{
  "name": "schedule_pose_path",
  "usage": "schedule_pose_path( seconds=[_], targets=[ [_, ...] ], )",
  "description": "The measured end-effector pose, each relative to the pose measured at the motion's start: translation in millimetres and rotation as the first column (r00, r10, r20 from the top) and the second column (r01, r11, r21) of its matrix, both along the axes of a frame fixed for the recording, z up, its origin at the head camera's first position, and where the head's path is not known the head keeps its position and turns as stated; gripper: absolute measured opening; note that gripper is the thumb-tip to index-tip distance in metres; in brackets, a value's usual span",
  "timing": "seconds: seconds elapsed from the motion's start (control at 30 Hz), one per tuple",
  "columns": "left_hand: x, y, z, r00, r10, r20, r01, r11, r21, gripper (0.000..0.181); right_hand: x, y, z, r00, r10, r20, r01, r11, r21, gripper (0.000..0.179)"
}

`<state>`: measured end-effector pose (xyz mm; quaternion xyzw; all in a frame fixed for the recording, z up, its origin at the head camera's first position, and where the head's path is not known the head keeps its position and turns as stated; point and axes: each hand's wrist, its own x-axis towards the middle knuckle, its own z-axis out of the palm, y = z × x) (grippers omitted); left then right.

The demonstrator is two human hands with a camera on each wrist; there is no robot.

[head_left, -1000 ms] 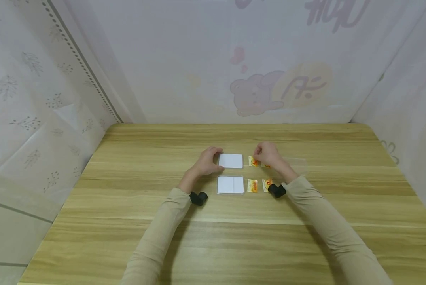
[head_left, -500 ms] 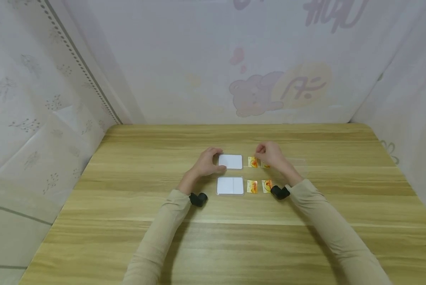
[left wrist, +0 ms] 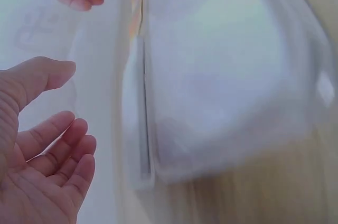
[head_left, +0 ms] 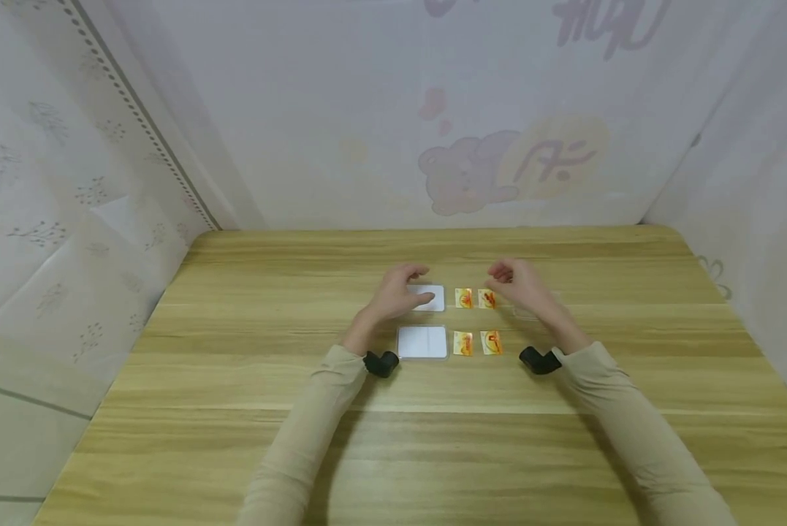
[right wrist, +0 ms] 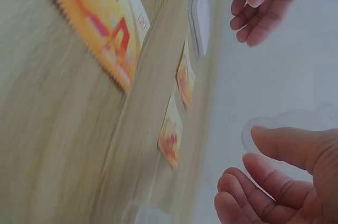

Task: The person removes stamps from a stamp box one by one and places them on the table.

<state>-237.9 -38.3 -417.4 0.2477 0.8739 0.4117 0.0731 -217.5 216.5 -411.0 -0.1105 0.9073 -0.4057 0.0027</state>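
Two white cards in clear sleeves lie on the wooden table, the upper card point(head_left: 430, 299) and the lower card point(head_left: 422, 342). To their right lie several small orange-yellow stamps: an upper pair point(head_left: 463, 298) point(head_left: 487, 299) and a lower pair point(head_left: 462, 343) point(head_left: 491, 342). My left hand point(head_left: 409, 281) hovers over the upper card's left part, fingers relaxed, holding nothing. My right hand point(head_left: 506, 275) hovers just right of the upper stamps, also holding nothing. The left wrist view shows the left hand point(left wrist: 45, 145) with loosely bent fingers beside a blurred sleeved card point(left wrist: 222, 76). In the right wrist view the right hand point(right wrist: 280, 182) sits near the stamps point(right wrist: 105, 28).
A faint transparent sheet point(head_left: 531, 310) lies on the table point(head_left: 235, 409) under my right forearm. Black wrist cameras point(head_left: 381, 363) point(head_left: 539, 360) sit at both cuffs. Patterned curtain walls point(head_left: 71, 183) close in the table at the left, back and right.
My right hand has lifted off the upper stamps and drawn to the right, uncovering both. My left hand has moved right, from the upper card's left edge to over the card.
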Motion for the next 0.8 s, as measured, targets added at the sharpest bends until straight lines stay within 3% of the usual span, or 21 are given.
schedule_pose_path(
  seconds=[0.3, 0.53, 0.8],
  targets=[
    [1.2, 31.8, 3.8, 0.998, -0.07, 0.006, 0.07, 0.997, 0.014, 0.052, 14.5, 23.8, 3.6, 1.0, -0.028, -0.005, 0.028, 1.0, 0.002, 0.026],
    [2.6, 56.7, 6.9, 0.991, -0.134, 0.023, 0.133, 0.99, 0.043, 0.052, 23.3, 41.4, 8.6, 0.998, -0.044, 0.033, 0.044, 0.999, 0.005, 0.031],
    [5.8, 86.6, 5.3, 0.981, -0.181, 0.069, 0.18, 0.984, 0.017, 0.052, 32.7, 60.1, 9.1, 0.996, -0.041, 0.074, 0.039, 0.999, 0.022, 0.038]
  ],
)
